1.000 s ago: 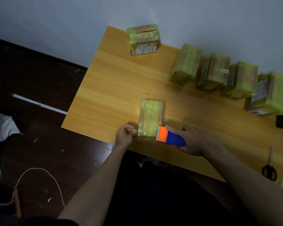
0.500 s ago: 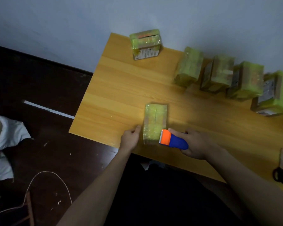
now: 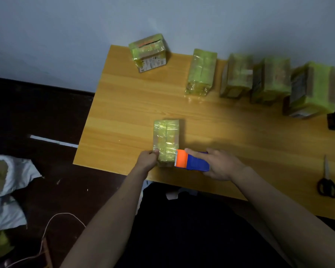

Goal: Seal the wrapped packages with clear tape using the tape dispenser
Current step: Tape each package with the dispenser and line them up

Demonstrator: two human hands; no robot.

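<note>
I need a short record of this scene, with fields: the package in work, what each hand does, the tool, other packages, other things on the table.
package in work: wrapped package lying flat near the table's front edge
left hand: left hand grips its near left corner
right hand: right hand holds the tape dispenser
tool: tape dispenser, orange and blue, orange end against the package's near right side
other packages: five wrapped packages along the far edge
other things: scissors at the right
surface: wooden table

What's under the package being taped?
The package lies flat on the wooden table, near its front edge. Nothing else shows beneath it; its underside is hidden. The left hand grips its near corner.
</note>
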